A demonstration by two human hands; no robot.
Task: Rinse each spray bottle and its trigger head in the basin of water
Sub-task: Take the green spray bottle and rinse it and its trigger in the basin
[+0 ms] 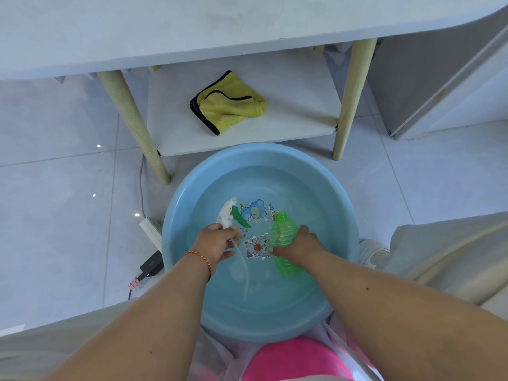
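Note:
A round blue basin (178, 215) of water stands on the floor between my knees. My left hand (215, 244) grips a white trigger head (226, 215) with a green lever, held over the left side of the water; its clear dip tube (243, 270) trails down into the basin. My right hand (299, 247) grips a translucent green ribbed spray bottle (281, 235), lying tilted with its open neck pointing away from me and its base partly under water. The bottle and the head are apart.
A low white table stands behind the basin, with wooden legs (132, 119) and a lower shelf holding a folded yellow cloth (231, 104). A white power strip (151, 229) and black adapter (151, 264) lie on the tiled floor left of the basin. A pink object (288, 358) sits by my lap.

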